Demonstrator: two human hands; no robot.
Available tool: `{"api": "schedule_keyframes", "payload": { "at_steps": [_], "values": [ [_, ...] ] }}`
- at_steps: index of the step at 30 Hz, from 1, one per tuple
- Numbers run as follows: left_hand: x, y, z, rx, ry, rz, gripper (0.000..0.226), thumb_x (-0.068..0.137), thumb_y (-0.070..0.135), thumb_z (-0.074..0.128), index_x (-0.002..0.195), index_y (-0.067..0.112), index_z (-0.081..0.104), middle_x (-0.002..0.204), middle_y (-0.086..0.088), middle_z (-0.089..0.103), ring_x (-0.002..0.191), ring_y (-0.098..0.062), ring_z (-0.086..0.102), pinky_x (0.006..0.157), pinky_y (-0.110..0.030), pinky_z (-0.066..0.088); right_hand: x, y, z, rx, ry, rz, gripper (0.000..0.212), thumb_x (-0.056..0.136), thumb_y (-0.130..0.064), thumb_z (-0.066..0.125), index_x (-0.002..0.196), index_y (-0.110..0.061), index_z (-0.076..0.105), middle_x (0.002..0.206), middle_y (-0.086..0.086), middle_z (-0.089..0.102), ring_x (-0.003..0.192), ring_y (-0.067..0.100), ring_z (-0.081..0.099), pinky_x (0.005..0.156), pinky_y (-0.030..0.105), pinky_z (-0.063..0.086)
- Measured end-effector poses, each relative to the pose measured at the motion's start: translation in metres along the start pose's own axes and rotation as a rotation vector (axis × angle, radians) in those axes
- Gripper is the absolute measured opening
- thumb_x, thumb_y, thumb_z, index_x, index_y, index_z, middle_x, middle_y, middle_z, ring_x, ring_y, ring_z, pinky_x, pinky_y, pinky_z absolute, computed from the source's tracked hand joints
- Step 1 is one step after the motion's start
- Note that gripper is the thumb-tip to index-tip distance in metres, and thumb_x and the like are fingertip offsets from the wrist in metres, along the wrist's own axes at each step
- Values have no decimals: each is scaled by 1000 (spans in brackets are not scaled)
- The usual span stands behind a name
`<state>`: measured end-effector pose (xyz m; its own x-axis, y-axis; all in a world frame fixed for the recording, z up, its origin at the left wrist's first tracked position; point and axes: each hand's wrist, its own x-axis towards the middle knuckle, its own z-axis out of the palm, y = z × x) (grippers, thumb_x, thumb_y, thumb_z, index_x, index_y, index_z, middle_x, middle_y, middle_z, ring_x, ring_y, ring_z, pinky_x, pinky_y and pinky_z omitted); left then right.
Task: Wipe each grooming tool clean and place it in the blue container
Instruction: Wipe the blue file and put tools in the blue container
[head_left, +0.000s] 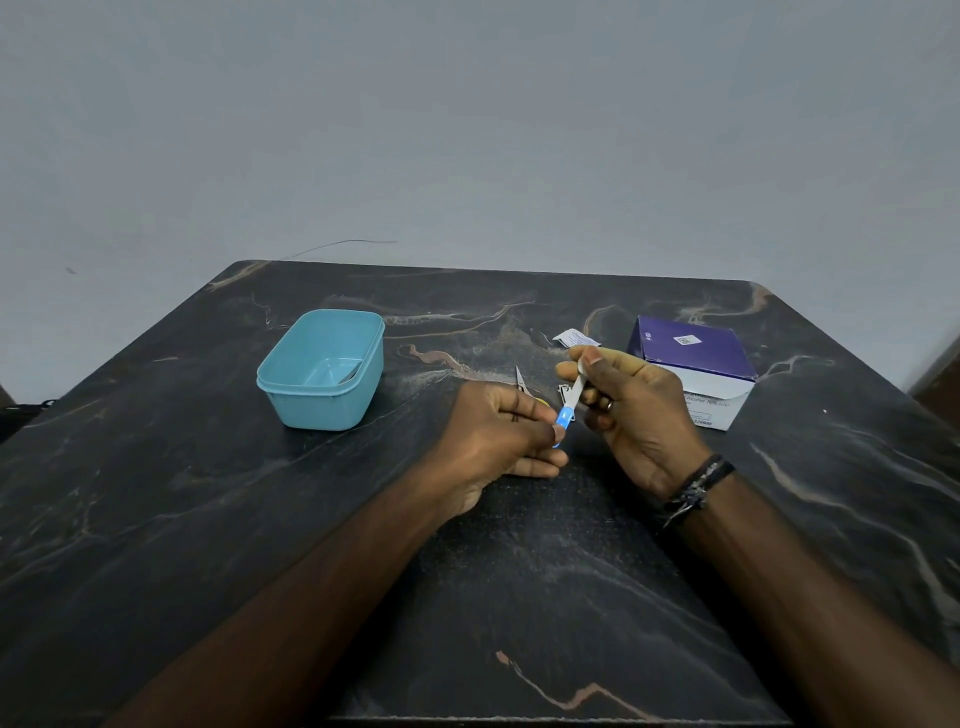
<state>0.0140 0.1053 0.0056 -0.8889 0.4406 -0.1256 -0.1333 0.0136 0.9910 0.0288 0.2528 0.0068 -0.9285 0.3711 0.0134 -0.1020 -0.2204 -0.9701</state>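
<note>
Left hand pinches the blue handle of a grooming tool; right hand pinches a white wipe around its upper end (blade hidden). Blue container sits at ten o'clock on the tabletop.

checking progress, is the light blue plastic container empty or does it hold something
Not empty: the light blue plastic container has no lid, and a slim metal tool lies at its bottom.
</note>
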Motion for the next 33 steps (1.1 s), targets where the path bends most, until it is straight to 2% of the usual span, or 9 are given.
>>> {"api": "schedule_keyframes", "payload": {
  "at_steps": [7, 12, 14, 20, 22, 24, 27, 30, 33],
  "values": [
    [0, 0, -1, 25, -8, 18, 11, 82, -8, 69, 91, -6, 63, 73, -15, 68, 56, -20, 69, 59, -33, 61, -1, -4, -3, 2, 31, -47, 16, 96, -15, 57, 93, -5, 69, 80, 3, 76, 52, 4, 43, 44, 14, 35],
    [0, -1, -1, 46, -5, 22, 11, 82, -8, 68, 91, -6, 63, 74, -17, 67, 57, -21, 68, 60, -34, 61, 0, 0, -3, -32, 35, -40, 18, 95, -14, 58, 95, 1, 69, 81, 7, 75, 54, 9, 39, 41, 14, 34],
    [0, -1, -2, 57, -2, 25, 10, 83, -8, 68, 92, -6, 63, 75, -19, 67, 57, -21, 69, 60, -34, 61, 0, 3, -2, -38, 30, -31, 17, 95, -15, 59, 92, -2, 69, 80, 7, 75, 54, 9, 39, 41, 14, 33],
    [1, -1, 0, 46, 2, 44, 11, 83, -7, 68, 93, -5, 64, 78, -19, 67, 58, -21, 68, 61, -34, 61, 0, -1, -2, 0, 66, -37, 20, 96, -16, 57, 91, 0, 68, 78, 6, 75, 49, 4, 42, 40, 14, 34],
    [1, -1, 0, 55, -5, 44, 9, 83, -7, 68, 90, -2, 64, 77, -18, 67, 59, -21, 69, 61, -34, 61, 0, -2, -3, 8, 92, -41, 20, 96, -17, 57, 86, -4, 68, 82, 7, 75, 51, 5, 41, 41, 15, 35],
    [0, -2, -1, 65, -7, 40, 9, 83, -7, 68, 88, 0, 64, 76, -17, 67, 60, -21, 69, 61, -34, 61, 1, -3, -5, -4, 118, -52, 19, 96, -19, 58, 90, -4, 69, 87, 9, 75, 53, 6, 42, 42, 15, 35],
    [1, -1, -2, 54, 26, 41, 9, 85, -6, 66, 93, -3, 64, 84, -21, 68, 61, -22, 69, 60, -33, 61, 3, -4, -8, -27, 125, -79, 23, 95, -20, 59, 100, 1, 68, 91, 10, 75, 54, 6, 42, 43, 15, 34],
    [3, 1, -3, 32, 95, 59, 10, 87, -6, 64, 97, -5, 64, 92, -25, 70, 62, -21, 70, 62, -33, 62, 3, -2, -8, -90, 95, -106, 18, 95, -20, 60, 93, -6, 71, 91, 10, 76, 54, 7, 41, 43, 15, 34],
    [4, 4, -6, -18, 178, 98, 9, 88, -7, 60, 95, -2, 64, 83, -21, 70, 60, -17, 69, 61, -30, 61, 4, -1, -9, -167, 81, -141, 15, 93, -19, 63, 86, -9, 72, 82, 10, 74, 50, 6, 42, 42, 15, 34]
  ]
}}
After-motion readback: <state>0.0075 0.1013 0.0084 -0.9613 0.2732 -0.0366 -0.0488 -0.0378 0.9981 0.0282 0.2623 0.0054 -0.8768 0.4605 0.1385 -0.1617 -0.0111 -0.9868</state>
